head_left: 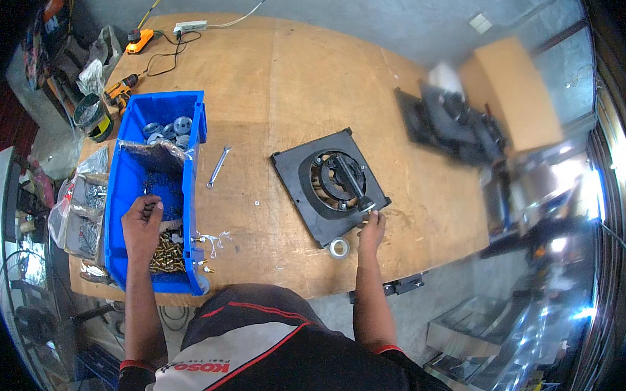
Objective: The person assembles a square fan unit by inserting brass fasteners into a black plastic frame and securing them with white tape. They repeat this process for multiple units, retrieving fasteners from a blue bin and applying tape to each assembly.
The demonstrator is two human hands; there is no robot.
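My left hand (142,214) is over the long blue bin (199,116), its fingers curled together above the middle compartment; whatever they hold is hidden. Dark small pieces lie in that compartment, and brass fittings (167,254) fill the near one. My right hand (372,229) grips the near end of a black tube-shaped part (349,175) with a pale tip. This part slants across the round opening of a black square plate (301,205), which lies flat on the table. A roll of tape (338,248) sits beside the plate's near corner.
A wrench (218,166) and a small nut (257,203) lie on the wooden table (248,77). Grey round caps (182,125) fill the bin's far compartment. Bags of screws (85,216), a bucket (93,119) and a cordless drill (120,91) stand left. Black parts (459,118) and cardboard (518,93) are at right.
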